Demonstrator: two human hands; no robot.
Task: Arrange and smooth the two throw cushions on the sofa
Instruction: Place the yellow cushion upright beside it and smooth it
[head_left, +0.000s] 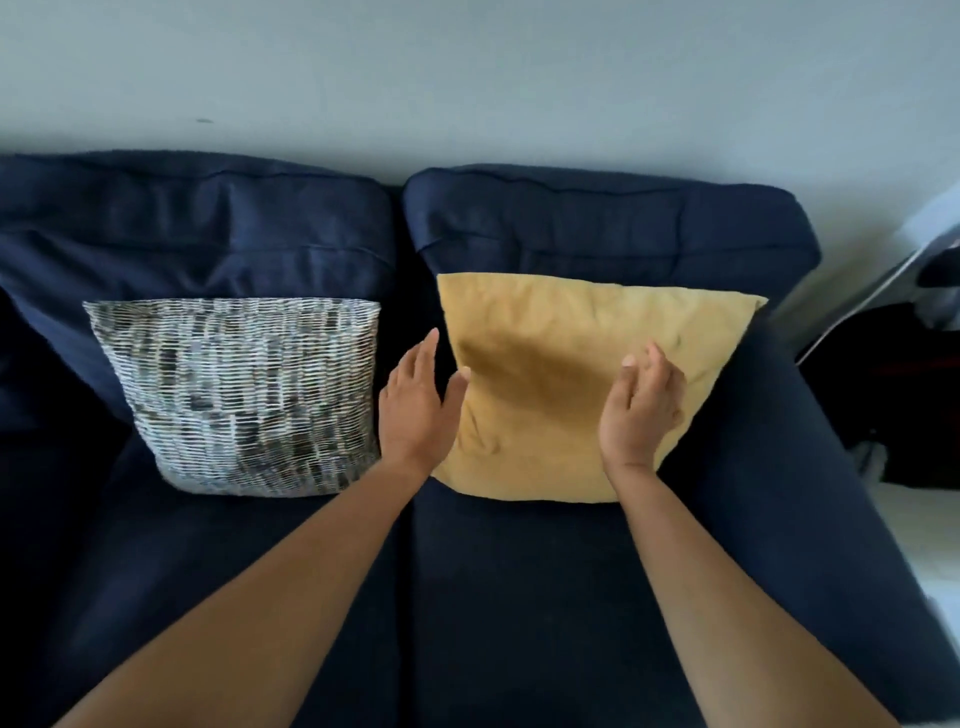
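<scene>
A mustard-yellow cushion (561, 364) leans upright against the right back pillow of the navy sofa (519, 597). Its fabric shows creases. A grey-and-white woven patterned cushion (244, 395) leans against the left back pillow. My left hand (415, 410) is flat, fingers apart, at the yellow cushion's left edge, with the thumb touching the fabric. My right hand (641, 410) hovers open over the cushion's right half, fingers slightly curled, holding nothing.
The sofa's right armrest (810, 493) runs down the right side. Beyond it stand a dark object and a metal frame (872, 291) on a light floor. A pale wall (467, 78) rises behind the sofa back.
</scene>
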